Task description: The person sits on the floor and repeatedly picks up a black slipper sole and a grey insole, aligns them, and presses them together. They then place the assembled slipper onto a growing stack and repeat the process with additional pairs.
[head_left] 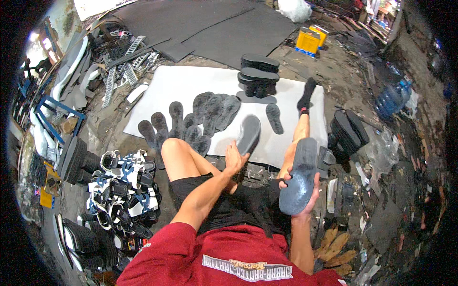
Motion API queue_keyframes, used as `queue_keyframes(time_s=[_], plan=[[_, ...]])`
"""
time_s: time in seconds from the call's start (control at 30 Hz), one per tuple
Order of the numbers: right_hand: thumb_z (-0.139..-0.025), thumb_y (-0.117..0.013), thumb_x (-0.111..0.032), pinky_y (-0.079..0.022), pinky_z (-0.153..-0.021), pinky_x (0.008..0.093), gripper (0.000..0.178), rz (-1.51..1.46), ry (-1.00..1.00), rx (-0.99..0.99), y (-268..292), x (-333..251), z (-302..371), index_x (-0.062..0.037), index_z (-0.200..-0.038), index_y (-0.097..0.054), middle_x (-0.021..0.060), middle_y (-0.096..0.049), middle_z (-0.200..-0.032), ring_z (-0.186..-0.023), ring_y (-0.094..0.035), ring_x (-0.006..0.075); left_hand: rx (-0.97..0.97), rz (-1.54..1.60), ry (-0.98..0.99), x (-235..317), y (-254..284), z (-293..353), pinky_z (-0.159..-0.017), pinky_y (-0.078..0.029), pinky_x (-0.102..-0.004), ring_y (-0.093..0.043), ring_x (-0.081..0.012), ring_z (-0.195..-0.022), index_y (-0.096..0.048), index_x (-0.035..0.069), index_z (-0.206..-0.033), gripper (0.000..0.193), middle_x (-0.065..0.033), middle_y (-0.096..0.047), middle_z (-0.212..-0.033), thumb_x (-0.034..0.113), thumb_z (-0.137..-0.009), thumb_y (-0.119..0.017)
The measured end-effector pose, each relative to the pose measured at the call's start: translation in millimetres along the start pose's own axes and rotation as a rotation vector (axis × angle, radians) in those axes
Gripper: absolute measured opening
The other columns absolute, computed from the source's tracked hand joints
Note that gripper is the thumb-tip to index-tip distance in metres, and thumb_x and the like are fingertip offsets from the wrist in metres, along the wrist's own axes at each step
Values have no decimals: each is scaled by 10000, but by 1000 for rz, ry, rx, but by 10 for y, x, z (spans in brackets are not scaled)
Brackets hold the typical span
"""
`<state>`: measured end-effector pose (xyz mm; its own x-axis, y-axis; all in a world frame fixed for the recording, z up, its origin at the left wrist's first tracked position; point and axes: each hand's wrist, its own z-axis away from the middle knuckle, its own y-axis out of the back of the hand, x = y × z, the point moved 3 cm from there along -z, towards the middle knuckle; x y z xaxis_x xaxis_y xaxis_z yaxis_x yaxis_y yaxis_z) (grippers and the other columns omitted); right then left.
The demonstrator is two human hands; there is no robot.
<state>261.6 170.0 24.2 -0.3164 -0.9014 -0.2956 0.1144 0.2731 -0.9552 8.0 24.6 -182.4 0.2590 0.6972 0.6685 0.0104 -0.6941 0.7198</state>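
My right hand (312, 193) is closed around a dark grey shoe sole (304, 164), held up in front of my right thigh. Its wide end points toward me and has a wet-looking shine. With its fingers at the near end of another grey sole (250, 136), my left hand (234, 159) grips that one over the front edge of a white sheet (219, 143). Several thin dark insole shapes (210, 112) lie overlapping left of it, and a single insole (274, 118) lies on its right. Farther back on the sheet stands a stack of thick black soles (258, 76).
Strapped sandals (124, 190) are heaped at my left, with sole stacks (90, 243) behind them. More black soles (348, 131) stand right of the sheet, near a blue plastic bottle (393, 100). A yellow box (307, 42) and dark foam sheets (200, 28) lie beyond. My sock-clad foot (307, 95) rests on the sheet.
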Motion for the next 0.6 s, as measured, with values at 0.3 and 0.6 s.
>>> queue_keyframes(time_s=[0.3, 0.6], plan=[[-1118, -451, -600, -510, -830, 451, 671, -95, -233, 99, 717, 356, -163, -47, -1483, -558, 229, -630, -1357, -1046, -600, 316, 88, 112, -25, 331, 294, 147, -1003, -552, -483, -650, -415, -1153, -607, -49, -1366, 882, -238, -648, -1233, 437, -720, -959], [-1109, -473, -606, -571, -931, 479, 716, -97, -202, 186, 690, 375, -387, -6, -1494, -540, 279, -660, -1374, -1083, -665, 351, 232, 888, 61, 333, 1666, 190, -1002, -480, -337, -617, -224, -1094, -654, 70, -1343, 596, -63, -617, -1216, 200, -825, -918]])
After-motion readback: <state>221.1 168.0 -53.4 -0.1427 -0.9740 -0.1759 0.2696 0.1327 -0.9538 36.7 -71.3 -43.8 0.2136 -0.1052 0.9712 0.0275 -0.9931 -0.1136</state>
